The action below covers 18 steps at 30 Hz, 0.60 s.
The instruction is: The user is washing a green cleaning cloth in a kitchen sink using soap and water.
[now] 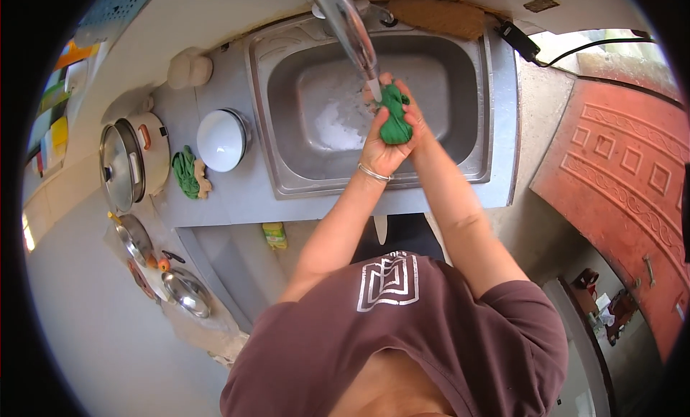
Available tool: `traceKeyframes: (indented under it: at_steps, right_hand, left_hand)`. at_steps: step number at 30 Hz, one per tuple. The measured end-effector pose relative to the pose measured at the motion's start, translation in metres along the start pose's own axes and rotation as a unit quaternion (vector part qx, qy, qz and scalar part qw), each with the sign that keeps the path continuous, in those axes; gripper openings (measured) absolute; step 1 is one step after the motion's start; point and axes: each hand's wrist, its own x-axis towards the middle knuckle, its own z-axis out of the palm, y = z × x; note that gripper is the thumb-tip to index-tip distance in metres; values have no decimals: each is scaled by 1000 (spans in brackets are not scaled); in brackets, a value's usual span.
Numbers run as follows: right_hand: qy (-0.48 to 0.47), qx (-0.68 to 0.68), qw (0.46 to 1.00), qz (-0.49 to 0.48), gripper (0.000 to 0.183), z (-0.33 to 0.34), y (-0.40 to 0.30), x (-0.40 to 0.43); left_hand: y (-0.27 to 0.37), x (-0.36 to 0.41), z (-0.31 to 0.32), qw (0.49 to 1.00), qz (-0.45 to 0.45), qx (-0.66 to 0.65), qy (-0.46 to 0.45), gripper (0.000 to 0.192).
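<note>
Both hands are over the sink, just below the tip of the metal faucet. A bunched green cloth is gripped between them. My left hand, with a silver bangle at its wrist, cups the cloth from the near left. From the right my right hand wraps around it, and some of its fingers are hidden behind the cloth. A pale piece sits at the faucet's outlet, close to the cloth; whether water runs from it I cannot tell. Light glares off the wet-looking sink bottom.
Left of the sink stand stacked white bowls, a second green cloth, ginger-like root and a lidded pot. Farther along are a steel pan and a metal lid. A red door is at right.
</note>
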Motion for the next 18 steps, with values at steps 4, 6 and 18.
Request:
traceKeyframes:
  at_steps: [4,6,18]
  right_hand:
    - [53,-302,944,120,19,20,-30,21]
    - [89,-443,881,139,15,24,-36,25]
    - [208,-819,526,-98,16,15,-2,40]
  left_hand:
    - [23,2,-3,985,-57,138,91,19]
    - [31,8,-8,961,-39,233,144,15]
    - [75,48,-71,263,296,895,205,14]
